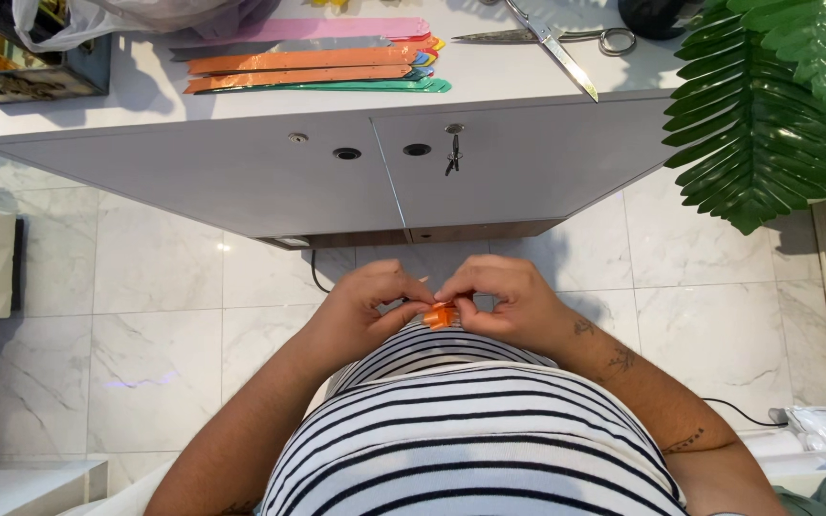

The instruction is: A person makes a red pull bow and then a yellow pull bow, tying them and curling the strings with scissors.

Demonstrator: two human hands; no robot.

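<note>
Between both hands, left (367, 308) and right (507, 304), fingertips pinch a small orange piece (440, 315), mostly hidden

The small folded ribbon piece (440, 314) pinched between the left hand (367, 304) and the right hand (509, 304) is shiny orange, and the shirt (461, 430) below the hands carries horizontal black stripes on white. On the white desk (241, 172), the fan of ribbon strips (313, 59) runs pink, silver-grey, copper-orange and green, with yellow, blue and red showing at the strip tips; the scissors (552, 43) are plain silver metal. The floor tiles (145, 315) are white marble with faint grey veining, and the artificial palm leaf (767, 105) is deep green.
</note>
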